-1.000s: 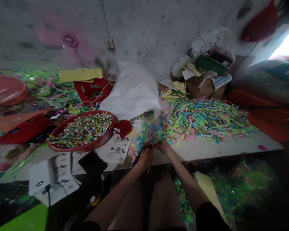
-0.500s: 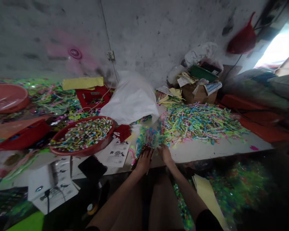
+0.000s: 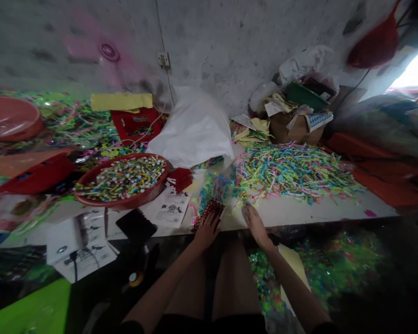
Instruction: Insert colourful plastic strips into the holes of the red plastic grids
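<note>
My left hand (image 3: pixel 207 230) lies with fingers stretched and apart on the near end of a dark red, dotted piece (image 3: pixel 211 208). Colourful soft strips (image 3: pixel 214 188) fan out from its far side, blurred and partly see-through. Just right of it, my right hand (image 3: pixel 255 222) rests at the table's front edge with fingers extended, and I see nothing in it. Beyond the right hand spreads a big heap of thin multicoloured strips (image 3: pixel 292 171). Left of the left hand lie printed white sheets (image 3: pixel 170 208) and a stack of red pieces (image 3: pixel 180 180).
A red basin (image 3: pixel 125 200) of small white-tipped coloured pieces stands left. A white sack (image 3: pixel 198 130) leans at the wall beside a red crate (image 3: pixel 135 125). A cardboard box (image 3: pixel 296 130) sits behind the heap. A dark flat object (image 3: pixel 136 225) lies near the front edge.
My right hand has drawn away from the strips, rightward to the table's front edge. My left hand stays on the dark red piece. The camera view has tilted downward slightly.
</note>
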The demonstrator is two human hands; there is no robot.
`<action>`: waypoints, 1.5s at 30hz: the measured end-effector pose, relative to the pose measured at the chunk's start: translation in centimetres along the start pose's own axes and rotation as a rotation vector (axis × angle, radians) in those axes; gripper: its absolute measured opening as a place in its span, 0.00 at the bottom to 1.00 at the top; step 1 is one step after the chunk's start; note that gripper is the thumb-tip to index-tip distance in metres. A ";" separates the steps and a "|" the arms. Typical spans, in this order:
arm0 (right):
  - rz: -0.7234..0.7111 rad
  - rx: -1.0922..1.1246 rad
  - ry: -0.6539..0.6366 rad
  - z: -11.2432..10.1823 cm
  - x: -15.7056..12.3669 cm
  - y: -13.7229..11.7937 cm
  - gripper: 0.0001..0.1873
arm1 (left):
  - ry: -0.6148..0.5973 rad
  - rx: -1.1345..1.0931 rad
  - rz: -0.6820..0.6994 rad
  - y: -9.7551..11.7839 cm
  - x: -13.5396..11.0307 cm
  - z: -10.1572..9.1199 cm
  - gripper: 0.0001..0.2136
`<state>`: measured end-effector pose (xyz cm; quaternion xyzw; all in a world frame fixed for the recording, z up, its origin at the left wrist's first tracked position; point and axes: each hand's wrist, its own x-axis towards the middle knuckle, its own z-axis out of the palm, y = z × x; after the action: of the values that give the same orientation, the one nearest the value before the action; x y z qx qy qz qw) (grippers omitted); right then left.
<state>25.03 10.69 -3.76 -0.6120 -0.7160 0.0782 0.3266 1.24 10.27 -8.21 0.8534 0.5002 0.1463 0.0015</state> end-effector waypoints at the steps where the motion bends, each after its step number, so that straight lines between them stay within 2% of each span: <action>1: 0.007 0.006 -0.009 -1.6 0.3 -0.5 0.19 | 0.002 -0.016 0.008 -0.2 0.1 0.0 0.24; 5: 0.011 0.011 -0.077 -7.3 2.2 -3.5 0.17 | -0.015 -0.082 0.062 -1.2 0.3 -0.3 0.23; 7: -0.044 0.076 -0.133 -8.9 3.3 -5.2 0.15 | -0.033 -0.107 0.109 -1.7 0.4 -0.8 0.23; 9: -0.067 0.169 -0.169 -9.2 4.2 -6.8 0.13 | -0.045 -0.122 0.153 -2.0 0.5 -1.3 0.23; 11: -0.042 0.236 -0.160 -8.4 4.8 -8.1 0.14 | -0.040 -0.128 0.164 -2.1 0.5 -1.6 0.24; 15: 0.025 0.289 -0.065 -4.9 5.5 -9.6 0.16 | -0.013 -0.138 0.149 -1.8 0.3 -1.8 0.23; 19: 0.075 0.263 -0.032 -1.8 5.7 -10.0 0.17 | -0.002 -0.127 0.148 -1.5 0.0 -1.6 0.25; 23: 0.039 0.219 -0.048 0.0 5.7 -9.9 0.16 | -0.003 -0.116 0.137 -1.3 -0.2 -1.3 0.24; 28: 0.009 0.119 -0.063 0.6 5.9 -9.7 0.14 | 0.008 -0.129 0.130 -1.2 -0.3 -0.7 0.22; 33: -0.022 -0.012 -0.089 0.3 6.5 -9.9 0.13 | 0.096 -0.170 0.056 -0.7 -0.3 -0.6 0.24; 38: -0.028 -0.075 -0.150 0.1 7.5 -10.7 0.14 | 0.205 -0.218 0.032 0.1 0.6 -1.8 0.23; 45: -0.110 -0.054 -0.223 0.3 7.1 -12.6 0.14 | 0.224 -0.198 -0.104 1.2 1.0 -3.6 0.24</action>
<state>14.16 14.35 5.10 -0.5678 -0.7822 0.1086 0.2322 1.88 10.01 -4.37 0.8005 0.5238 0.2888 0.0376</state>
